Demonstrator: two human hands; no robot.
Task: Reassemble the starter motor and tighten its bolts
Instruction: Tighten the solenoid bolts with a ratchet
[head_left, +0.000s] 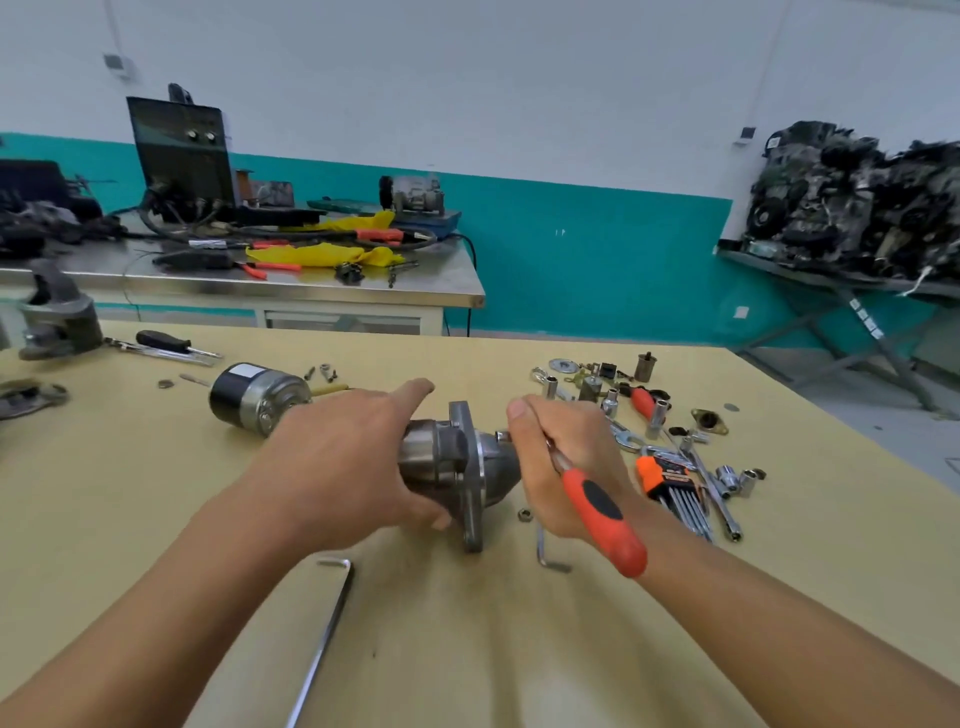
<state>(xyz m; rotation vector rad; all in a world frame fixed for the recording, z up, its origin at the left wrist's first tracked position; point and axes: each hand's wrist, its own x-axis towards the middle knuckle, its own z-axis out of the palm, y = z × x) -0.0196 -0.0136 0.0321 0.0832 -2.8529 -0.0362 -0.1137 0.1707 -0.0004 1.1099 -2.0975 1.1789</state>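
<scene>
Handling judgement: the starter motor (457, 457) appears to be cast and machined metal, so it is likely heavy for its bulk, rigid and not fragile. Its rounded barrel would be tending to roll under wrench load. The barrel offers the best hold, and the flat mounting flange is serving as a stop against the bench (467, 649).

The left hand (343, 447) is gripping the barrel from above, with the thumb tucked beneath and the index finger lying straighter along the top. The right hand (561, 467) is clasping an orange-handled ratchet (602, 509), whose head is hidden behind the fingers near the motor's nose.

The motor is lying on its side between the two hands. It is showing dull grey metal, a flange with a bolt hole at its lower corner, and a domed nose end pointing toward the right hand.

A black cylindrical motor body (254, 397) is lying just beyond the left hand. A loose nut (524, 515) and a small hex key (545, 551) are lying just beneath the right hand.
</scene>
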